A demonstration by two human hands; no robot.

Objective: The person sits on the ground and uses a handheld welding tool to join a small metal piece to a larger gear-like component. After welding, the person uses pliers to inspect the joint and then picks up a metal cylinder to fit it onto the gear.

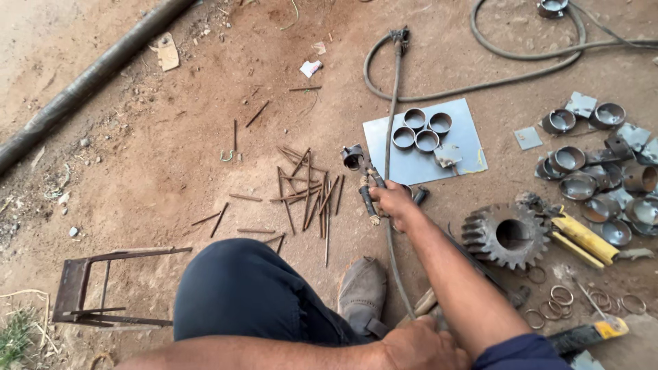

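Nearest the lens, a dark-trousered knee (240, 291) and a worn grey shoe (363, 294) frame a squatting person at work on bare red earth (137, 157). Largest of the metalwork is a long dark pipe (82, 82) crossing the upper left corner, then a coiled hose (528, 55) looping along the top edge. A square steel plate (418, 161) lies ahead, carrying four short pipe rings (421, 129) in a cluster. A heavy toothed gear (507, 235) sits to the right, beside a heap of cut steel cups (582, 175) and a yellow-handled tool (582, 236). Rusty rod offcuts (308, 192) are scattered to the left, and a small welded frame (89, 288) stands at lower left.

The right hand (394, 202) is clamped round the grip of a welding electrode holder (363, 178), whose long axis points up and left, away from the body, toward the plate. Its cable (391, 109) runs straight away toward the hose. The left hand (421, 346) is closed at the bottom edge, seemingly on the cable's near end and a wooden handle (425, 301); exactly what it holds cannot be told. The right hand is much nearer the rings.
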